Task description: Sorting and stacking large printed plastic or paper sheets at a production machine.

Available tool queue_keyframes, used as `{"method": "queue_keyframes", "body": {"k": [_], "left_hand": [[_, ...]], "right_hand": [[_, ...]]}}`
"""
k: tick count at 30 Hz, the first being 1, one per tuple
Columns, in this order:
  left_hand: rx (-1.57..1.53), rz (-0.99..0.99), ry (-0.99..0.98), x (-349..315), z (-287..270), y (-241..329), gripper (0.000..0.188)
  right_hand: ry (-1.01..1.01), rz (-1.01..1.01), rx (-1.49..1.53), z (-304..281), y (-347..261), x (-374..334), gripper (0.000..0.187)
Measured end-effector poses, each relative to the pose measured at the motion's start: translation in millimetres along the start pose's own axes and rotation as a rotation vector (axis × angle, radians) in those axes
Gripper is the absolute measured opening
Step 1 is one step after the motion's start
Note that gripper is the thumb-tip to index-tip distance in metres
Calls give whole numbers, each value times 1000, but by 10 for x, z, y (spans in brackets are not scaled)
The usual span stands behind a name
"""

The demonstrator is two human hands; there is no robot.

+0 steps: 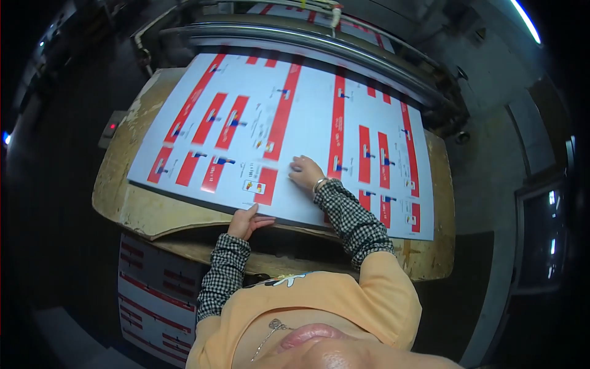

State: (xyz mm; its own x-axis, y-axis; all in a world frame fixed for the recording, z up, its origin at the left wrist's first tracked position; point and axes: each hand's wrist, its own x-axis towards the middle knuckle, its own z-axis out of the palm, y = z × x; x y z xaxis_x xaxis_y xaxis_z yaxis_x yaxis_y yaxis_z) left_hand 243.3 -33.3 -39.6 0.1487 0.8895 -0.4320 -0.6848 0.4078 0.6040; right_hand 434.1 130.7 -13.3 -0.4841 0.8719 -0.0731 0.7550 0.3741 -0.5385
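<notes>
A large white printed sheet (313,126) with red blocks and small blue, red and yellow pictures lies on a worn wooden table. Its far end reaches under a long metal roller (295,43). At the sheet's near edge is my left hand (244,222), thumb by the edge and fingers stretched to the right along it, open. My right hand (306,173) rests on the sheet's upper face near the middle, fingers slightly bent and apart, holding nothing. Whether more sheets lie beneath the top one is hard to see.
The wooden table (123,190) has a curved near edge with a dark gap below it. More printed sheets (157,295) are low at the left. A switch box (112,128) with a red light sits at the table's left side. Machine rails (393,40) stand behind the roller.
</notes>
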Motion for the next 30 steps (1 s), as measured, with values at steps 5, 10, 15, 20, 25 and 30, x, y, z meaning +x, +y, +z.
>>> {"method": "queue_keyframes", "body": {"k": [5,10,15,20,25,30], "left_hand": [[10,23,-4,-81,-31,46,38],[57,28,-57,-114,56,103,40],[-1,16,-90,-136,134,140,41],[-1,29,42,-66,81,102,39],[-18,80,9,-86,86,57,36],[-97,28,13,-48,30,65,34]], "right_hand": [[-490,-197,-308,129,-360,-414,103],[-396,-316,-328,62,-212,-607,85],[-631,-75,118,-151,-192,-385,50],[-337,-268,-420,50,-409,-695,84],[-422,-261,-321,-27,-325,-640,79],[-457,-138,198,-496,-435,-583,34]]}}
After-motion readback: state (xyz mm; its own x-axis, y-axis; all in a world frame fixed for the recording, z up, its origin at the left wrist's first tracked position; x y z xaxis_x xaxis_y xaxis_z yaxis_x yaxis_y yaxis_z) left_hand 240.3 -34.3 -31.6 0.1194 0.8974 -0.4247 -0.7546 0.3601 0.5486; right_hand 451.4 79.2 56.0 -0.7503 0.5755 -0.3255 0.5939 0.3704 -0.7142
